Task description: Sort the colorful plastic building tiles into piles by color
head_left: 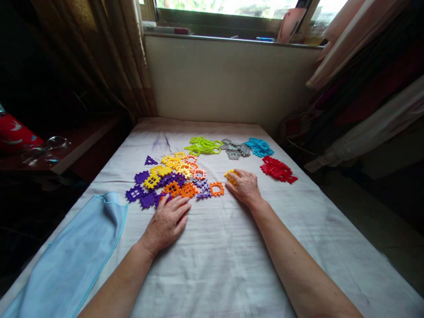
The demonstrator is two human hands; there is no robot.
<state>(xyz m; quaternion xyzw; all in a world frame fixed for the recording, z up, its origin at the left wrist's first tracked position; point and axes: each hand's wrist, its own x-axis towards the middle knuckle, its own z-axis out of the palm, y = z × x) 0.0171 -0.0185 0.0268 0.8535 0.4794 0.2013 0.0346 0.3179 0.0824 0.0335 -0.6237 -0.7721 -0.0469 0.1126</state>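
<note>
My right hand (244, 186) has its fingers closed on a yellow interlocking plastic tile (229, 176), partly hidden under the fingertips. Fingers stretched out, my left hand (167, 219) rests at the near edge of a mixed heap, its fingertips touching a purple tile (161, 200). In that heap lie purple tiles (148, 199), yellow tiles (161, 170), orange tiles (188, 190) and pinkish-orange tiles (199, 174). Between my hands are an orange square frame (217, 189) and a lavender triangle (204, 191).
Sorted by colour, lime green (204, 145), grey (236, 149), blue (259, 146) and red tiles (278, 169) form piles further back. A light blue cloth (76, 256) covers the left side of the sheet-covered table (212, 274). Glasses (49, 148) lie on a side surface.
</note>
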